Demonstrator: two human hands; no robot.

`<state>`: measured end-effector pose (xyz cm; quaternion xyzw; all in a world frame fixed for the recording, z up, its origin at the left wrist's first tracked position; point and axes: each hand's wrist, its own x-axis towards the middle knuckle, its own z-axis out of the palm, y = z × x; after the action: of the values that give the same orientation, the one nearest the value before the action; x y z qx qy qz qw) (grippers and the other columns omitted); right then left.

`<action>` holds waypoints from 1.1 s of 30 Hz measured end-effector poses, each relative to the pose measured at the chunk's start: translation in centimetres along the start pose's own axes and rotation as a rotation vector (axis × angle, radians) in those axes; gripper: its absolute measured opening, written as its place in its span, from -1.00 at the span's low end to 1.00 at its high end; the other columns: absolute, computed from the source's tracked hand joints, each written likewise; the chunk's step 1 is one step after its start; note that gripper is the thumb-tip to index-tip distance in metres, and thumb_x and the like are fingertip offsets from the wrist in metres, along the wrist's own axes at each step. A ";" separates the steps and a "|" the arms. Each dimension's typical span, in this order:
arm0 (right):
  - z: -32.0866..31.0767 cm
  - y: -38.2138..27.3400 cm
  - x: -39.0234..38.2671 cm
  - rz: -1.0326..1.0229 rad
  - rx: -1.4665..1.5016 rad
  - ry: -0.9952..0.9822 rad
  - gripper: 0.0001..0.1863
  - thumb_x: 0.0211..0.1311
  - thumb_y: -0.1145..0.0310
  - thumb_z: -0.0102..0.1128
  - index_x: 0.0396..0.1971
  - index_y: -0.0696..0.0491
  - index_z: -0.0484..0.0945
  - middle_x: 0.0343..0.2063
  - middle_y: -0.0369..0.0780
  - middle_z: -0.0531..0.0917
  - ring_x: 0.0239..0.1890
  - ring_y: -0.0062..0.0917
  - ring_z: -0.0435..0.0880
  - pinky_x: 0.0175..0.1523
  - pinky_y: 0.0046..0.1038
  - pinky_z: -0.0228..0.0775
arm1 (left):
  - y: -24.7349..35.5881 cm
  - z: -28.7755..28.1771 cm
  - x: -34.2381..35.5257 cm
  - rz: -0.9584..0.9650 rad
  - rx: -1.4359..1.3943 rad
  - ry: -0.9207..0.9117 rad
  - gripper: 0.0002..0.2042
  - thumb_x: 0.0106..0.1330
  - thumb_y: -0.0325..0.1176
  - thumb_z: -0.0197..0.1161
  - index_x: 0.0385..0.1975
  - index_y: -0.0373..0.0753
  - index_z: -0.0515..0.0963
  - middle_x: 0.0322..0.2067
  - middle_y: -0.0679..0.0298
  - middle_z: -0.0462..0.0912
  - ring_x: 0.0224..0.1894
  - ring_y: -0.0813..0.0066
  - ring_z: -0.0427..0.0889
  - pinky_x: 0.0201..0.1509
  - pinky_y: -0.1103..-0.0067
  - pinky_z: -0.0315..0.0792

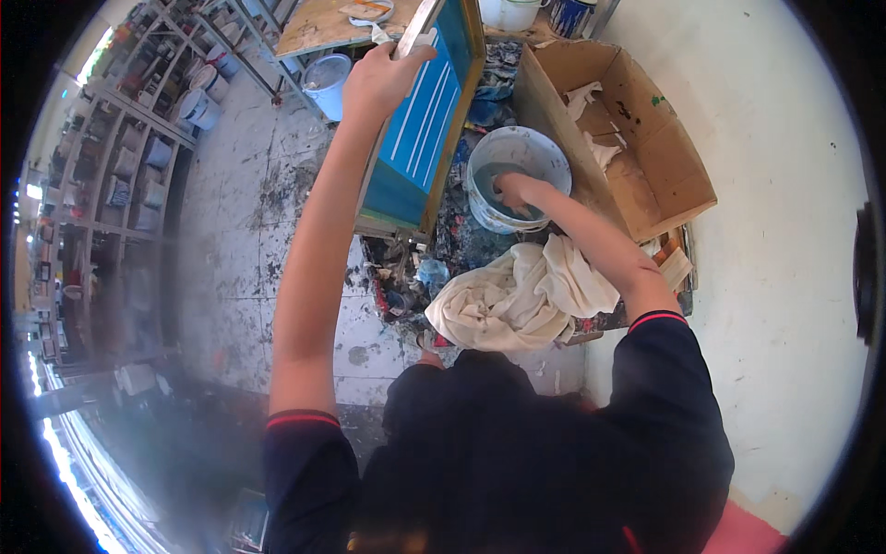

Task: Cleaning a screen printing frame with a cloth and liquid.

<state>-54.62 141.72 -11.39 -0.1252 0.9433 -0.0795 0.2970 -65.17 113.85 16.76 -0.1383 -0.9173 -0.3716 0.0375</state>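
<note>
My left hand [386, 78] is closed on the pale upper edge of a framed blue screen [425, 120] with white lines, which stands upright. My right hand [517, 192] reaches down inside a white bucket [544, 148] of grey-blue liquid, its fingers curled and partly hidden; what they hold, if anything, I cannot make out. A crumpled cream cloth [508, 300] lies on the paint-spattered work surface just below the bucket, under my right forearm.
An open cardboard box [664, 157] stands right of the bucket, beside a pale wall [775, 277]. A wooden board [314, 28] and several pails [325, 88] are at the upper left. Shelving [120, 175] lines the far left, across a stained tiled floor [231, 240].
</note>
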 end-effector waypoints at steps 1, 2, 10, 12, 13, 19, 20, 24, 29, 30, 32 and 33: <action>-0.7 -0.3 -0.5 0.062 0.175 -0.110 -0.44 0.06 0.41 0.43 0.14 0.23 0.77 -0.04 0.13 0.84 0.09 -0.08 0.85 0.20 -0.16 0.72 | -0.1 0.0 -0.1 -0.015 -0.017 -0.011 -0.21 0.24 0.41 0.29 0.14 -0.24 0.78 -0.24 0.03 0.86 -0.06 0.03 0.84 0.12 0.21 0.60; -1.6 -0.3 -1.3 0.060 0.174 -0.112 -0.44 0.06 0.41 0.43 0.14 0.23 0.77 -0.04 0.13 0.84 0.09 -0.08 0.85 0.20 -0.16 0.72 | -0.2 -0.2 -0.2 -0.017 -0.016 -0.010 -0.21 0.24 0.41 0.29 0.14 -0.24 0.78 -0.24 0.03 0.86 -0.06 0.03 0.84 0.12 0.21 0.60; -6.4 1.2 -7.5 -0.125 0.333 0.229 -0.46 0.13 0.32 0.44 0.12 0.25 0.78 0.00 0.00 0.86 0.09 -0.21 0.83 0.24 -0.26 0.63 | -2.5 -2.5 -3.3 -0.040 -0.077 0.003 -0.27 0.30 0.25 0.40 0.25 -0.27 0.73 -0.25 0.10 0.79 -0.22 0.32 0.78 -0.14 0.37 0.58; -7.3 0.6 -8.8 -0.142 0.390 0.305 -0.48 0.15 0.31 0.45 0.10 0.25 0.79 -0.01 -0.01 0.86 0.05 -0.24 0.83 0.22 -0.27 0.63 | -6.4 -4.3 -4.7 -0.109 -0.224 0.009 -0.32 0.35 0.14 0.40 0.29 -0.28 0.70 -0.22 0.13 0.77 -0.23 0.36 0.77 -0.18 0.41 0.57; -7.0 0.4 -10.0 -0.124 0.477 0.378 -0.51 0.16 0.31 0.45 0.08 0.25 0.80 -0.03 -0.02 0.86 0.01 -0.27 0.83 0.20 -0.29 0.64 | -6.6 -4.7 -5.4 -0.168 -0.373 -0.030 -0.37 0.39 0.04 0.40 0.32 -0.30 0.66 -0.18 0.16 0.75 -0.24 0.41 0.75 -0.21 0.46 0.57; -5.2 -1.3 -15.2 0.078 0.842 0.694 -0.51 0.23 0.25 0.47 0.09 0.22 0.80 -0.09 -0.03 0.87 -0.05 -0.33 0.86 0.11 -0.32 0.66 | -8.4 -10.1 -10.6 -0.238 -0.606 -0.051 -0.52 0.49 -0.15 0.29 0.25 -0.36 0.61 -0.11 0.12 0.75 -0.26 0.39 0.77 -0.25 0.46 0.64; -4.2 -1.7 -15.7 0.126 0.903 0.767 -0.53 0.27 0.25 0.48 0.09 0.23 0.80 -0.10 -0.06 0.87 -0.07 -0.38 0.85 0.09 -0.34 0.66 | -9.4 -10.9 -11.8 -0.239 -0.776 -0.007 -0.56 0.46 -0.17 0.31 0.19 -0.35 0.63 -0.10 0.10 0.78 -0.25 0.37 0.77 -0.27 0.44 0.64; -1.2 -3.5 -16.6 0.114 1.135 0.910 -0.56 0.35 0.26 0.51 0.09 0.26 0.78 -0.11 -0.12 0.87 -0.11 -0.48 0.83 0.04 -0.38 0.65 | -12.6 -16.0 -16.4 -0.380 -0.967 -0.061 -0.53 0.57 -0.13 0.13 0.25 -0.36 0.60 0.07 0.05 0.80 -0.03 0.20 0.84 -0.10 0.33 0.70; -2.0 -10.1 -18.9 0.222 1.217 1.097 -0.56 0.42 0.32 0.53 0.16 0.26 0.74 -0.13 -0.21 0.86 -0.15 -0.60 0.79 0.00 -0.49 0.61 | -17.7 -16.3 -19.8 -0.512 -1.043 -0.036 -0.42 0.58 0.02 0.06 0.36 -0.34 0.53 0.11 0.00 0.79 -0.01 0.09 0.84 0.04 0.23 0.71; -2.2 -12.1 -19.6 0.247 1.244 1.122 -0.57 0.42 0.33 0.53 0.16 0.25 0.74 -0.14 -0.21 0.85 -0.15 -0.62 0.78 -0.01 -0.50 0.61 | -19.8 -15.2 -20.3 -0.529 -1.051 -0.041 -0.42 0.58 0.02 0.06 0.36 -0.34 0.53 0.11 0.00 0.79 -0.01 0.09 0.84 0.04 0.23 0.71; -2.2 -16.2 -19.0 0.253 1.298 1.097 -0.59 0.41 0.36 0.54 0.15 0.24 0.74 -0.15 -0.22 0.85 -0.15 -0.64 0.78 -0.02 -0.52 0.60 | -23.7 -13.3 -21.9 -0.566 -1.185 -0.152 -0.40 0.57 0.05 0.09 0.35 -0.34 0.52 0.09 0.00 0.79 -0.05 0.10 0.84 0.01 0.22 0.72; -1.7 -17.3 -18.7 0.203 1.283 1.111 -0.61 0.41 0.39 0.54 0.14 0.25 0.74 -0.15 -0.22 0.85 -0.16 -0.65 0.77 -0.04 -0.52 0.61 | -24.2 -12.2 -22.5 -0.578 -1.193 -0.166 -0.40 0.57 0.05 0.09 0.35 -0.34 0.52 0.09 0.00 0.79 -0.05 0.10 0.84 0.01 0.22 0.72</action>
<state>-37.50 130.66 3.93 0.2093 0.7312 -0.6211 -0.1893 -50.78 83.73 5.47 0.0877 -0.5545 -0.7985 -0.2173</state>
